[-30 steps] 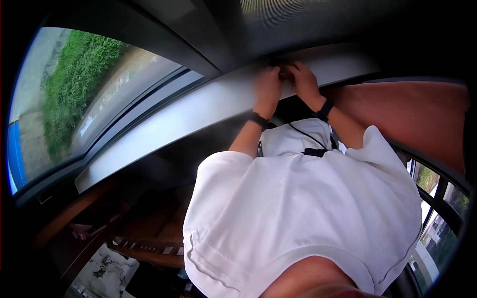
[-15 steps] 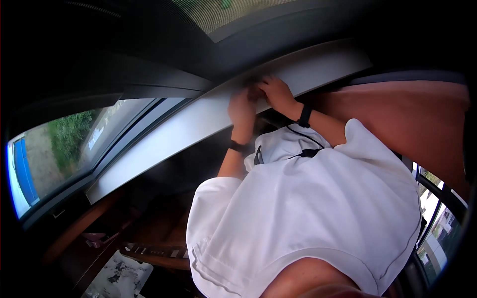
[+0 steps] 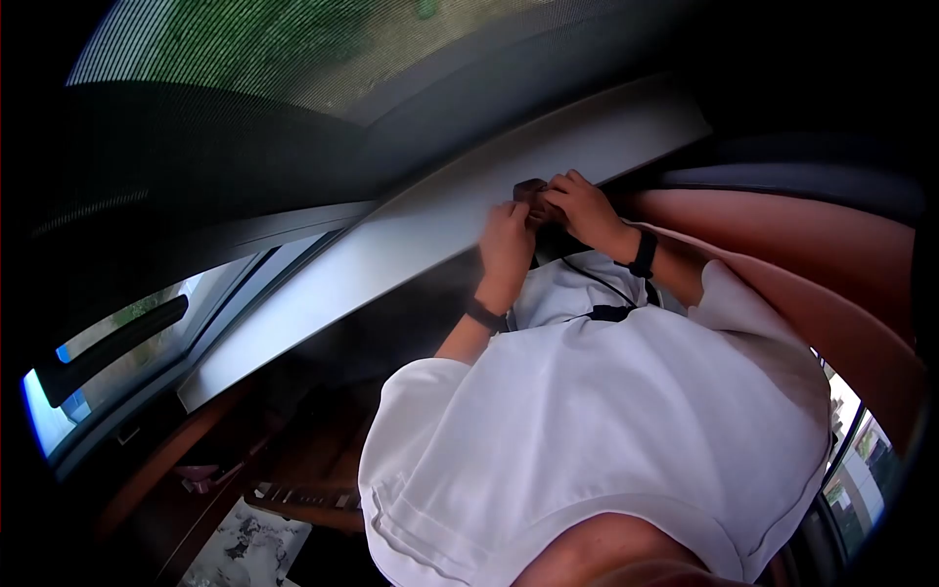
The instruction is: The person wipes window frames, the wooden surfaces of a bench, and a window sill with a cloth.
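Note:
A small dark brown object (image 3: 531, 194) is pinched between my two hands over the white sill (image 3: 323, 293). Its kind I cannot make out. My left hand (image 3: 508, 243) has its fingers curled against the object's near left side. On the right side my right hand (image 3: 581, 210) grips it with bent fingers and thumb. Both wrists wear dark bands. Just below the hands, a black cord (image 3: 602, 279) runs down the front of my white shirt (image 3: 597, 421).
A dark mesh screen (image 3: 293, 59) arches overhead, greenery showing through it. To the left is a window (image 3: 147, 333). Reddish-brown fabric (image 3: 782, 230) hangs at the right. Below left lie a white sheet with grey blotches (image 3: 249, 548) and a small pink item (image 3: 199, 477).
My hands have shifted slightly right and down in the view, staying close together. The brown object shows more plainly. More of the mesh screen is visible, and a dark bar now crosses the left window.

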Available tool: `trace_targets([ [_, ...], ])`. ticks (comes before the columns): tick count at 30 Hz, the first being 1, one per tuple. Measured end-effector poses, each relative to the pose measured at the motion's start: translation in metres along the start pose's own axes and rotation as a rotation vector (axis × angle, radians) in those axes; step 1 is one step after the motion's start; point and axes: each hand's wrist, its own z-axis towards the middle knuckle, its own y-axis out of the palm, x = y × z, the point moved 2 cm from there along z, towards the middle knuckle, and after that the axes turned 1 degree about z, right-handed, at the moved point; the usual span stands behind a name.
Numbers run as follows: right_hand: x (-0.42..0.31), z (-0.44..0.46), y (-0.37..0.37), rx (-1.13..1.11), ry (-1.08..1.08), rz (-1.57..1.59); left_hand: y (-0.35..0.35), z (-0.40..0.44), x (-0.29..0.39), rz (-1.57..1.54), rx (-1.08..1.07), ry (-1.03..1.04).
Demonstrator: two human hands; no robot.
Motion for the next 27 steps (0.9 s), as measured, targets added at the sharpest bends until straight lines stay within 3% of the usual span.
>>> trace_targets([
  [5, 0.043, 0.033, -0.019, 0.137, -0.036, -0.045, 0.014, 0.049, 0.021, -0.01, 0.031, -0.067],
  [10, 0.093, 0.053, -0.048, 0.169, -0.06, -0.139, 0.039, 0.11, 0.045, 0.034, 0.174, 0.012],
  [16, 0.11, -0.001, -0.088, 0.169, -0.062, -0.119, 0.081, 0.09, 0.088, 0.084, 0.101, 0.049],
  [19, 0.12, -0.033, -0.108, 0.008, -0.018, -0.076, 0.089, 0.072, 0.12, 0.012, 0.044, 0.064],
  [27, 0.164, -0.024, -0.13, 0.106, 0.027, -0.051, 0.105, 0.114, 0.153, -0.037, 0.099, 0.081],
])
